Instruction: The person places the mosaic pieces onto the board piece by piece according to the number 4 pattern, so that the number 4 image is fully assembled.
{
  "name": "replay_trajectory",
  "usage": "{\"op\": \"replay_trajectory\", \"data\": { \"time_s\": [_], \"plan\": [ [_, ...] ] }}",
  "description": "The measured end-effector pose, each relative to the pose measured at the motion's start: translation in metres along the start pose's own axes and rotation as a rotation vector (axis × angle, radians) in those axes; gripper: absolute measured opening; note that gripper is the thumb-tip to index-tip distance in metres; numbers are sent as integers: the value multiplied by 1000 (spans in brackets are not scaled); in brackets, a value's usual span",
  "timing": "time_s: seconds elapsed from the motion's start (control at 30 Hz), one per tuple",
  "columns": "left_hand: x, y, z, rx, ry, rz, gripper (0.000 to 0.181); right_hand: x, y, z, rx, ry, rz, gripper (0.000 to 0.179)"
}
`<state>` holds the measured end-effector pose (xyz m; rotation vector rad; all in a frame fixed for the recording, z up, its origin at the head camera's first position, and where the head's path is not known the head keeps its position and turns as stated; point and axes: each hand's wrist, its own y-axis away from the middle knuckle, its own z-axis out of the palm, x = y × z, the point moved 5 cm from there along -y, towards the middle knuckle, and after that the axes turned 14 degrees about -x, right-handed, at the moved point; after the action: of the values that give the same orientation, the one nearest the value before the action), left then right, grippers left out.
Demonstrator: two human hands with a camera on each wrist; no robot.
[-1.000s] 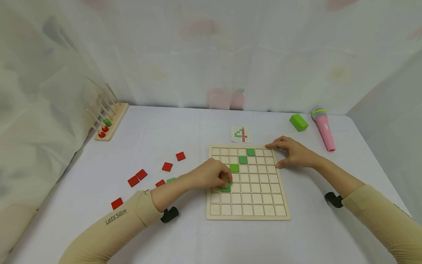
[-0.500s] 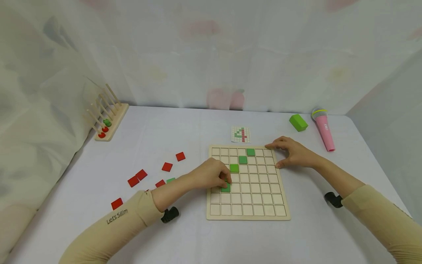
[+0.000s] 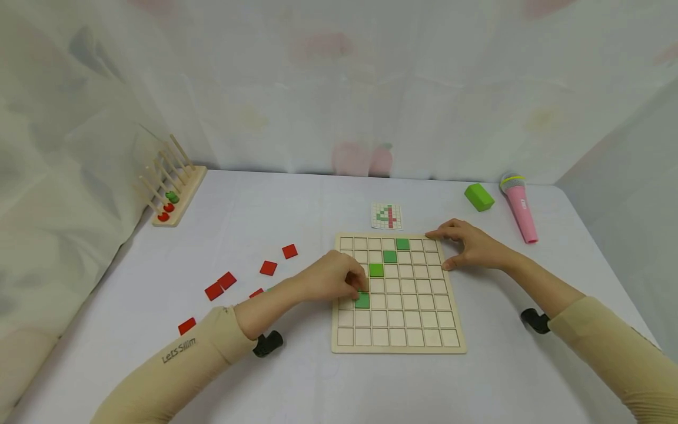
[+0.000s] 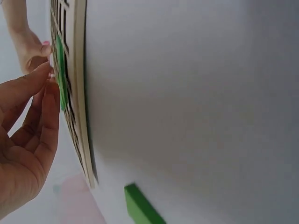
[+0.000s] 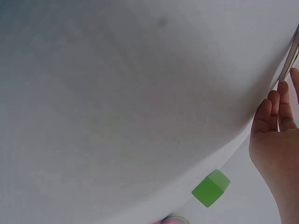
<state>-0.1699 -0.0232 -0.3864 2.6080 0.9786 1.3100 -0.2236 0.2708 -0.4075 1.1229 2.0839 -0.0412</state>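
A wooden grid board (image 3: 399,347) lies on the white table. Three green tiles step diagonally down from its top row, one of them (image 3: 376,270) a lighter green. My left hand (image 3: 333,275) hovers low over the board's left part, fingers loosely bent, fingertips right beside another green tile (image 3: 362,300). In the left wrist view, the thumb and index finger of the left hand (image 4: 28,126) come close to the green on the board, with nothing visible between them. My right hand (image 3: 471,246) touches the board's upper right corner, thumb at the side edge.
Several red tiles (image 3: 268,268) lie left of the board, partly behind the left forearm. A small pattern card (image 3: 386,216) sits beyond the board. Back right are a green block (image 3: 479,196) and a pink microphone (image 3: 521,212). A wooden peg stand (image 3: 185,194) is at back left.
My left hand has drawn back slightly to the left and away, showing more of the green tile by its fingertips. My right hand has stayed at the board's corner.
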Motion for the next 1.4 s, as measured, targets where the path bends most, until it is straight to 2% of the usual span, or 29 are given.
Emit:
{"op": "replay_trajectory", "data": {
  "time_s": [0.27, 0.43, 0.6, 0.8, 0.93, 1.13, 1.4],
  "plan": [
    [-9, 21, -26, 48, 22, -64, 12, -1, 1, -1, -4, 3, 4, 72],
    [-14, 37, -40, 27, 18, -50, 12, -2, 2, -1, -3, 5, 10, 72],
    [-29, 51, -49, -23, 21, -62, 15, -2, 1, -1, -3, 3, 13, 72],
    [-47, 64, -51, -108, 55, -52, 18, -1, 1, 0, -2, -2, 8, 72],
    [-56, 69, -49, -146, 59, -72, 20, 0, 1, 1, -5, 0, 7, 73],
    [-65, 75, -46, -166, 79, -114, 24, 0, 0, 1, -7, -8, 12, 72],
    [-69, 77, -43, -204, 100, -88, 31, 0, 0, 1, -6, 0, 2, 72]
  ]
}}
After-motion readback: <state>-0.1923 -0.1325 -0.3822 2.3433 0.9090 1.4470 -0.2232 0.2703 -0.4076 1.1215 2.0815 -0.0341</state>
